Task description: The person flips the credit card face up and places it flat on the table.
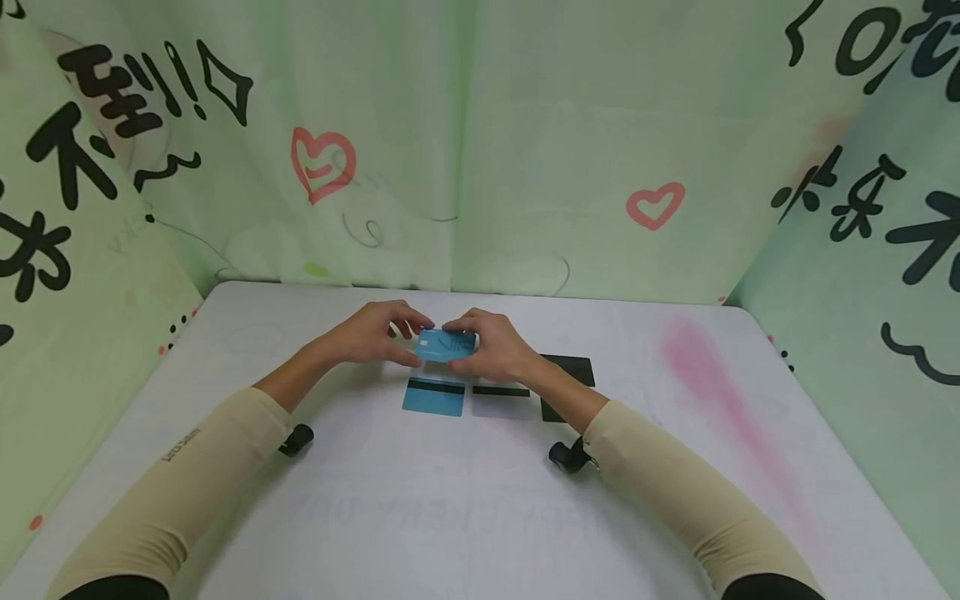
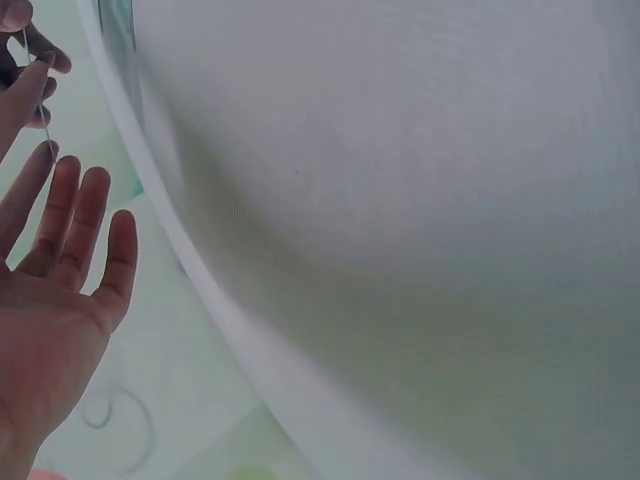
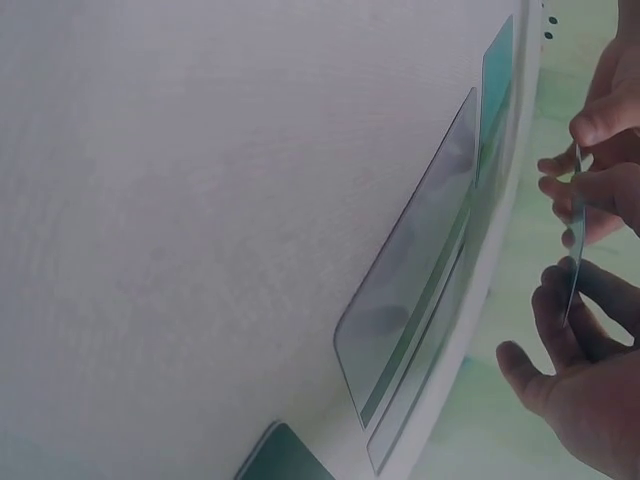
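Note:
Both hands hold a light-blue plastic card (image 1: 438, 343) with a small chip and pale lettering, raised over the table. My left hand (image 1: 375, 332) pinches its left end, index finger at the upper corner and thumb at the lower; in the left wrist view its other fingers (image 2: 95, 195) are stretched out. My right hand (image 1: 497, 346) grips the right end between thumb and fingers. In the right wrist view the card (image 3: 576, 235) appears edge-on. Below the hands lie a blue card (image 1: 433, 400) with a black stripe and a pale striped card (image 1: 500, 405).
Black cards (image 1: 570, 367) lie partly hidden behind the right forearm. The white table (image 1: 360, 508) reaches back to a green curtain (image 1: 525, 167) with red hearts and black writing. A black wrist device (image 1: 568, 457) sits under the right wrist, another (image 1: 297, 439) under the left.

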The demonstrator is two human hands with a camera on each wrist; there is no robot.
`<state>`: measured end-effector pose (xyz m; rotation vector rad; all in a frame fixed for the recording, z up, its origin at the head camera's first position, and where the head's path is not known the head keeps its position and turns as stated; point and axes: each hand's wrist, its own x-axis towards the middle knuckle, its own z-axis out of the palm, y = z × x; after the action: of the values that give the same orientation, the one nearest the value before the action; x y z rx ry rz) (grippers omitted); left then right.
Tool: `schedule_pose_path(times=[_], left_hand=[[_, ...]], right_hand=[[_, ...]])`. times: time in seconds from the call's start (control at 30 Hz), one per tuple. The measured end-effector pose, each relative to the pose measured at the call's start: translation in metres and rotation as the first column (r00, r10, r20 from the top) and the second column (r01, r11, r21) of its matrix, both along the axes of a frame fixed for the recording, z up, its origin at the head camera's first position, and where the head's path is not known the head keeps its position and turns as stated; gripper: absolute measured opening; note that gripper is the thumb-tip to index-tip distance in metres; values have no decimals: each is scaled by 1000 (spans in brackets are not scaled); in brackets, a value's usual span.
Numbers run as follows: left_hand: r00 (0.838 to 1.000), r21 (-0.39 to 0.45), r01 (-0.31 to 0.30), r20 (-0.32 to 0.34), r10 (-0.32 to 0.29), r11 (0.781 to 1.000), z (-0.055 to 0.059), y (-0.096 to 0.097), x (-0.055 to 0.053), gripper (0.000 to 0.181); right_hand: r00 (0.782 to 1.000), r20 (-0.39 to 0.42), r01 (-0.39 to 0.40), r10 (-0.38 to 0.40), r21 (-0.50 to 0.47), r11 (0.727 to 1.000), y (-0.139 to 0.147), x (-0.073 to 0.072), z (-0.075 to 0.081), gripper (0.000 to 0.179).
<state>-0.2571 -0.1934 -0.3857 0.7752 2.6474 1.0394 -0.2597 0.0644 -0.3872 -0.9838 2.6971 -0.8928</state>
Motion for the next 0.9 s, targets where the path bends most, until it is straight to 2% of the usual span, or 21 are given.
schedule_pose_path(times=[0.2,0.5,0.9], left_hand=[[999,7,1,-49,-1,1000,-2,1,1,54],[998,-59,-44,-41,42,997,-2,-2,0,54],[999,-104,-43,-25,41,994,-3,-4,-4,53]], right_hand=[[1000,6,5,-6,7,1000,2,1,0,57],[1000,-6,28,-27,26,999,9,0,-1,55],[999,24,38,-38,21,999,14,-1,-1,53]])
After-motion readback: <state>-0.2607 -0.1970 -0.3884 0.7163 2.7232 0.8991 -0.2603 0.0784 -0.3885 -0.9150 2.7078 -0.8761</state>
